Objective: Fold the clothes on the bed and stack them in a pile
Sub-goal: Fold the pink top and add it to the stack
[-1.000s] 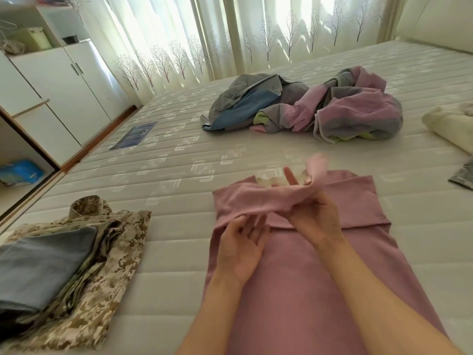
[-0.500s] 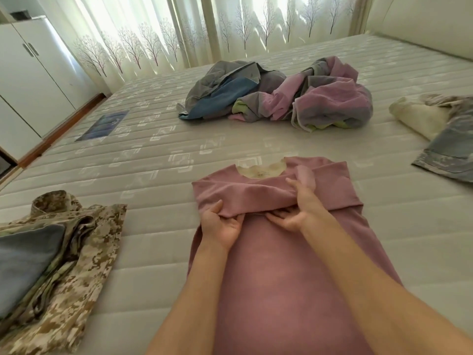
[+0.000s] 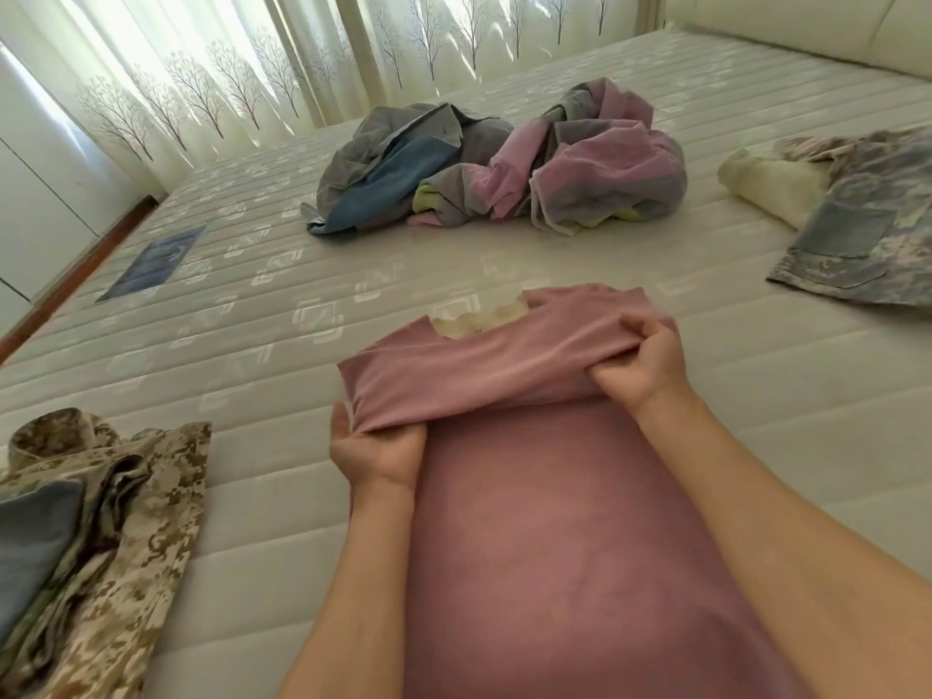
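Gripping the folded band of the dusty-pink knit garment [image 3: 529,522], lying flat on the white quilted mattress [image 3: 756,396], left hand [image 3: 375,454] and right hand [image 3: 638,365] clamped at its ends. Worth keeping the band taut, level, edges matching.

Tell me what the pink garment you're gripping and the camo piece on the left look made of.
Pink garment: soft matte knit, probably cotton jersey; it bunches and drapes in smooth folds where both hands grip it. Camo piece: stiffer woven cloth, likely cotton blend; printed pixel pattern, flat crisp edges.
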